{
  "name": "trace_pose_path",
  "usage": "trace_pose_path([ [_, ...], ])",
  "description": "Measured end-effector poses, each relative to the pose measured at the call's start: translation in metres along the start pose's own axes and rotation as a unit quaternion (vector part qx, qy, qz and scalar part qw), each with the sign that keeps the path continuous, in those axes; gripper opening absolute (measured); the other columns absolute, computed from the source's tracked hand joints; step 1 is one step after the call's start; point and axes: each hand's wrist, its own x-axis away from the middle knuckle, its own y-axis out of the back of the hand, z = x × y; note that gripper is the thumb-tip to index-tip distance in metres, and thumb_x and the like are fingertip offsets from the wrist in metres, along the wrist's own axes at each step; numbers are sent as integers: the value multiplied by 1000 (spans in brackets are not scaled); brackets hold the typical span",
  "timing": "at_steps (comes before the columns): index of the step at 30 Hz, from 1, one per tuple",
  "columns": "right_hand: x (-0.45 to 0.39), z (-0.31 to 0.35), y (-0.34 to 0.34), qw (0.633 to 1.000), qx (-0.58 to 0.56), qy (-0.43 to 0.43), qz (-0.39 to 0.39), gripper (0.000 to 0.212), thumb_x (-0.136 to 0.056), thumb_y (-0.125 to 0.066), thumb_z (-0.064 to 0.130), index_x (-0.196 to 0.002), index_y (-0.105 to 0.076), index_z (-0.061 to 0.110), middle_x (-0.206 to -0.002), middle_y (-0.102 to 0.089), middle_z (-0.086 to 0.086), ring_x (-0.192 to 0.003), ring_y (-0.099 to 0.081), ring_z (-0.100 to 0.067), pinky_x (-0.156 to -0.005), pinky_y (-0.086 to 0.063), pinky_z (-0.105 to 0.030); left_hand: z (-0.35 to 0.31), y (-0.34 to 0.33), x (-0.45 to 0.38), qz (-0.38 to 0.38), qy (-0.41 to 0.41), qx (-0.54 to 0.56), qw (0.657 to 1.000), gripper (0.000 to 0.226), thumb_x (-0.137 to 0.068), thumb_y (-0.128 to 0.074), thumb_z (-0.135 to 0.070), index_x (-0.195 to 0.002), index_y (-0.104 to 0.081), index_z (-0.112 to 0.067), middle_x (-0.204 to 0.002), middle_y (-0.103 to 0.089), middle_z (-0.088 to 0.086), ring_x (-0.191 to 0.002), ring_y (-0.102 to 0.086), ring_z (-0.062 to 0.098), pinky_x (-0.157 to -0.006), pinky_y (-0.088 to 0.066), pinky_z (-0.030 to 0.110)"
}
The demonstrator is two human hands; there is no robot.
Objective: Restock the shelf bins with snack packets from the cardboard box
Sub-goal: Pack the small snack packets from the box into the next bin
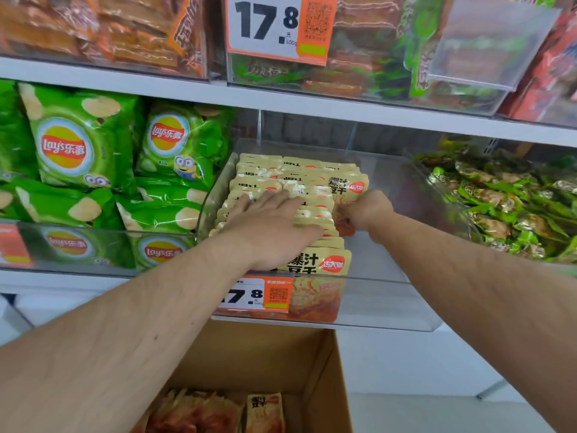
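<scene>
I had both hands inside the clear shelf bin (390, 295) on the middle shelf. My left hand (268, 226) lay flat, fingers straight and slightly spread, pressing down on the row of beige snack packets (274, 179) that ran from the bin's front wall back toward its rear. My right hand (365, 210) was curled round the side of a packet at the right edge of that row, pinching it as if to tuck it into line.

As I judged it, the job was well under way but not finished. The left half of the bin was packed front to back, while the right half, along the bin's right wall, showed bare plastic. Below the shelf, the cardboard box (324, 376) stood open, and at its bottom edge I could see at least a couple more packets (265, 410) waiting. How many lay deeper I could not tell.

The neighbouring bins, green crisp bags (81, 142) to the left and green wrapped snacks (512, 201) to the right, looked fairly full.
</scene>
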Motion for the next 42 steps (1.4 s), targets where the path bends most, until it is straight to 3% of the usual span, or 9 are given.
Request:
trace_pose_path([
  [3,-12,-5,-7,999,5,11,36,17,-82,-55,23,-81,-68,12,-84,-73,-9,-72,-67,-25,-52,-50,-29,0,1,0,3,0,5,1000,69,-96,-26,-65,-156,-8,-38,-165,6,-13,-151,9,7,-122,9,42],
  [9,-25,-17,-10,994,-76,8,76,16,-80,-58,14,-86,-71,7,-82,-73,-14,-77,-71,-33,-72,-61,-51,0,0,0,3,1,6,1000,68,-96,-26,-65,-156,-8,-38,-165,5,-13,-150,9,7,-122,9,42],
  [18,39,13,28,999,-19,-2,35,13,-85,-63,11,-76,-54,8,-77,-64,-10,-70,-62,-23,-62,-50,-33,-3,9,3,8,-3,27,1000,74,-94,-34,-63,-157,-11,-33,-166,1,-8,-152,6,11,-122,9,43],
  [22,96,36,53,989,81,109,-64,1,-84,-60,11,-84,-59,11,-83,-62,-3,-80,-55,-20,-67,-40,-27,-10,24,30,-135,-51,49,988,66,-95,-44,-55,-152,-33,-23,-159,-33,1,-148,-24,18,-123,-2,44],
  [24,133,46,57,980,57,158,-105,15,-83,-58,12,-94,-63,20,-84,-65,3,-81,-57,-17,-72,-43,-25,-9,28,56,-212,-86,42,972,54,-93,-51,-51,-141,-47,-25,-144,-53,-3,-135,-44,19,-118,-19,43],
  [26,174,54,53,967,24,219,-125,15,-81,-58,11,-80,-60,26,-71,-64,9,-75,-60,-15,-71,-46,-25,-3,27,88,-237,-111,51,964,44,-90,-56,-43,-131,-55,-29,-131,-60,-8,-126,-50,17,-108,-29,39],
  [31,256,57,11,931,-41,355,-76,15,-71,-63,1,-70,-66,15,-60,-56,10,-59,-50,-10,-57,-42,-25,41,5,156,-165,-83,117,976,37,-84,-61,-34,-120,-61,-29,-113,-66,-11,-109,-58,14,-97,-44,35],
  [35,272,41,-45,939,-17,343,23,17,-73,-64,5,-68,-63,21,-59,-56,11,-58,-54,-11,-57,-43,-26,86,-23,190,-81,-1,130,988,30,-86,-63,-29,-115,-61,-33,-104,-64,-18,-101,-59,9,-92,-48,31],
  [42,250,-13,-156,966,109,101,212,11,-80,-59,21,-79,-70,21,-86,-69,3,-83,-61,-17,-73,-48,-25,141,-76,211,57,57,123,989,30,-90,-62,-33,-120,-59,-33,-107,-64,-19,-91,-59,0,-83,-47,23],
])
